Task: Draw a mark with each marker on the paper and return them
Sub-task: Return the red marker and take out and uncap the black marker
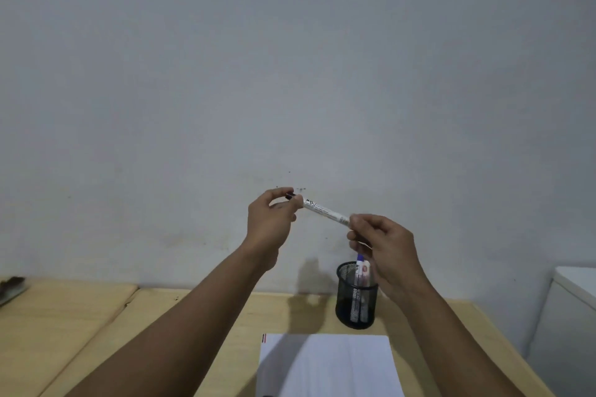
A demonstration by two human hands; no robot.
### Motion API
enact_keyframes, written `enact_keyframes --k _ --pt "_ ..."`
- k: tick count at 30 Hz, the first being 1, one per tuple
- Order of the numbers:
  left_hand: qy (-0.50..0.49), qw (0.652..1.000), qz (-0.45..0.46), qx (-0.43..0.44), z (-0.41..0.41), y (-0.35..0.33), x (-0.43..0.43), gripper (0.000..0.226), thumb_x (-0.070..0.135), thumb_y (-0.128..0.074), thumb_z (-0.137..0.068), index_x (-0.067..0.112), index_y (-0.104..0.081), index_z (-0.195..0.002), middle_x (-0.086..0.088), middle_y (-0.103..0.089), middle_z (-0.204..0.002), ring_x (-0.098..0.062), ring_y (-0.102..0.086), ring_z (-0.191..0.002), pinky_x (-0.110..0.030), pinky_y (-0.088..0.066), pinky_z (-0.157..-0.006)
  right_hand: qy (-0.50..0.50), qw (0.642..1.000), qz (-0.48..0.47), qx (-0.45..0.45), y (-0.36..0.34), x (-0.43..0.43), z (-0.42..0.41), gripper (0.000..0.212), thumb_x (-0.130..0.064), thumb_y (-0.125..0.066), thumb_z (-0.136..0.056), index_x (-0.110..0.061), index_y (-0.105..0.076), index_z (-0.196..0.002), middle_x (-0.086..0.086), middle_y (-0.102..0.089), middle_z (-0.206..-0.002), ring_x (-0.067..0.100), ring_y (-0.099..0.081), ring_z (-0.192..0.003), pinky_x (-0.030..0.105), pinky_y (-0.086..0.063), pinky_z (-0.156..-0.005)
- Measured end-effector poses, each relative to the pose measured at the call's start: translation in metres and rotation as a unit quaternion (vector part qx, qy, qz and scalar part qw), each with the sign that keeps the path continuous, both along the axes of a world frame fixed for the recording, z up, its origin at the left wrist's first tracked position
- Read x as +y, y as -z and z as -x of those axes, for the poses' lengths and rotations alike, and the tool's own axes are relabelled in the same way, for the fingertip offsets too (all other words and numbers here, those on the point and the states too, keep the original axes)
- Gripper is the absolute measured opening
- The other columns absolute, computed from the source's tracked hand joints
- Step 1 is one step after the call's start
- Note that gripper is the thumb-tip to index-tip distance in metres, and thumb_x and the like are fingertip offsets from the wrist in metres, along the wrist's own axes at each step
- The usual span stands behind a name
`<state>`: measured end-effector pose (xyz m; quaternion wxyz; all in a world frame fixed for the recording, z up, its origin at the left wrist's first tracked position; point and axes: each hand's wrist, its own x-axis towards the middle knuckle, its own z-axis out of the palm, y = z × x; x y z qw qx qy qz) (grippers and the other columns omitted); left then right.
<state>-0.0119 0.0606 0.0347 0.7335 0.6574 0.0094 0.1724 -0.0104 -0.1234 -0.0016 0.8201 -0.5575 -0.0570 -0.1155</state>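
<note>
Risk: cap popping off abruptly, marker (325,211) slipping, dropping onto desk (80,325) or streaking paper (329,364); cause = thin fingertip pinch at both ends. Left hand (269,224) pinching dark cap end, frame centre; right hand (382,251) closing on barrel's other end. Both arms raised w/ marker tilting down-right above mesh cup (356,295), other markers (360,277) sitting inside.

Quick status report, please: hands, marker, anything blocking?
Left hand and right hand both gripping one white marker, held above the desk. Paper unobstructed. Mesh cup holds more markers.
</note>
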Motion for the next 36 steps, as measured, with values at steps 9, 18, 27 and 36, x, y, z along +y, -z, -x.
enact_keyframes --k 9,18,27,36 --pt "0.052 0.993 0.060 0.090 0.053 0.012 0.014 0.018 0.031 -0.073 -0.085 0.022 -0.075 -0.099 0.010 -0.078 -0.094 -0.012 -0.064 -0.093 -0.039 -0.042 -0.080 -0.083 0.994 -0.071 -0.003 -0.011 0.045 0.040 0.011 -0.007 -0.075 -0.085 0.002 -0.075 -0.092 0.016 -0.077 -0.081 0.024 -0.073 -0.073 0.031 -0.063 -0.075" --pt "0.027 0.982 0.104 0.153 0.055 0.020 0.030 0.010 0.029 -0.075 -0.083 0.020 -0.078 -0.088 0.016 -0.076 -0.076 -0.013 -0.054 -0.088 -0.039 -0.041 -0.078 -0.069 0.996 -0.047 -0.038 0.006 0.058 0.050 0.015 0.005 -0.074 -0.083 0.009 -0.072 -0.098 0.030 -0.075 -0.096 0.032 -0.073 -0.081 0.032 -0.063 -0.081" --pt "0.037 0.975 0.118 0.184 0.036 0.045 0.039 0.010 0.022 -0.078 -0.080 0.016 -0.079 -0.088 0.012 -0.074 -0.070 -0.015 -0.052 -0.080 -0.036 -0.045 -0.074 -0.076 0.995 -0.011 -0.058 0.037 0.058 0.036 0.014 0.004 -0.072 -0.084 0.004 -0.075 -0.099 0.017 -0.080 -0.092 0.028 -0.076 -0.090 0.032 -0.061 -0.085" --pt "0.039 0.962 0.155 0.222 0.017 0.075 0.044 0.006 0.020 -0.076 -0.081 0.015 -0.076 -0.080 0.002 -0.075 -0.078 -0.015 -0.046 -0.075 -0.032 -0.048 -0.066 -0.042 0.968 0.197 -0.152 0.058 0.059 0.028 0.020 0.001 -0.077 -0.082 -0.014 -0.081 -0.094 -0.011 -0.080 -0.103 0.005 -0.073 -0.103 0.017 -0.053 -0.090"
